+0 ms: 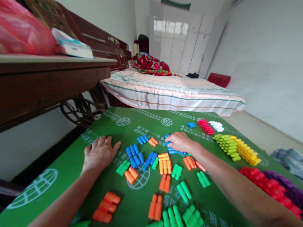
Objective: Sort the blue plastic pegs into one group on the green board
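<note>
My left hand (100, 153) lies palm down on the green board (106, 176), its fingers apart and nothing under them that I can see. Farther right, my right hand (180, 141) has its fingers closed on a blue bullet-shaped plastic block (167, 142), which they partly cover. Just below that hand are more blue blocks (172, 151). Between the hands lie small groups of blue blocks (135, 156), orange blocks (165, 164) and green blocks (177, 171). Nearer me are more orange blocks (107, 206) and green blocks (172, 217).
Along the board's right side stand rows of crimson blocks (205, 126), white blocks (216, 126), lime blocks (227, 145), yellow blocks (247, 151), red blocks (267, 186) and purple blocks (284, 186). A bed (180, 88) is beyond the board. A wooden table (52, 82) overhangs at left.
</note>
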Action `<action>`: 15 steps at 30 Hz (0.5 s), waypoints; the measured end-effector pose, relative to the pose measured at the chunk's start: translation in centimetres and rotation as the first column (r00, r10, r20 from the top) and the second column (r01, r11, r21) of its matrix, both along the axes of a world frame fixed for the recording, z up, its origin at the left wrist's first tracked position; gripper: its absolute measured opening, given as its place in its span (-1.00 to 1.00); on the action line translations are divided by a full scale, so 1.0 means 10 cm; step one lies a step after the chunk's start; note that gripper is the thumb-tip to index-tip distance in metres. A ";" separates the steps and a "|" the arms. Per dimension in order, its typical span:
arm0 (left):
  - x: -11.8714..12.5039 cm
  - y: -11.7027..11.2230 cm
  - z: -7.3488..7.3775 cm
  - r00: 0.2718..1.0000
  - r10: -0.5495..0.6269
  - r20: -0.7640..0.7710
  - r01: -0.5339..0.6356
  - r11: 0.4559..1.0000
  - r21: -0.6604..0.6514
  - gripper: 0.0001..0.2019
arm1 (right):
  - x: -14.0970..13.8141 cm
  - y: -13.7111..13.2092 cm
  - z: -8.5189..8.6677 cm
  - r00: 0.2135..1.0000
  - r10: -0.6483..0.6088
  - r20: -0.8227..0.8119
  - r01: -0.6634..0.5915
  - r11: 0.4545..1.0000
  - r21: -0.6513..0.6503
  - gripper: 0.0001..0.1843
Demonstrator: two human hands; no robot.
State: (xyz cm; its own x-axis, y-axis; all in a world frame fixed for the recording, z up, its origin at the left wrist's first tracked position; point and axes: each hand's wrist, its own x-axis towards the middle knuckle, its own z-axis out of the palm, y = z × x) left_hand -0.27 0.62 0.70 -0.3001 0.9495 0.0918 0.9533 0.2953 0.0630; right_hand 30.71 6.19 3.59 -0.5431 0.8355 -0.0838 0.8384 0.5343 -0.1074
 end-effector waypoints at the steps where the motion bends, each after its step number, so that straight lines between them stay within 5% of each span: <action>1: -0.01 0.00 0.00 1.000 0.000 0.005 0.000 1.000 0.008 -0.24 | 0.00 0.00 0.00 1.000 -0.003 -0.002 0.003 1.000 0.000 -0.88; 7: -0.03 -0.04 0.01 0.998 -0.054 0.010 0.054 0.998 0.043 -0.20 | 0.41 0.19 -0.08 0.981 -0.167 -0.099 0.174 0.983 0.058 -0.81; 15: -0.03 0.02 -0.03 1.000 0.004 -0.027 -0.005 1.000 -0.018 -0.31 | 1.21 0.52 -0.40 0.843 -0.529 -0.096 0.538 0.827 0.166 -0.76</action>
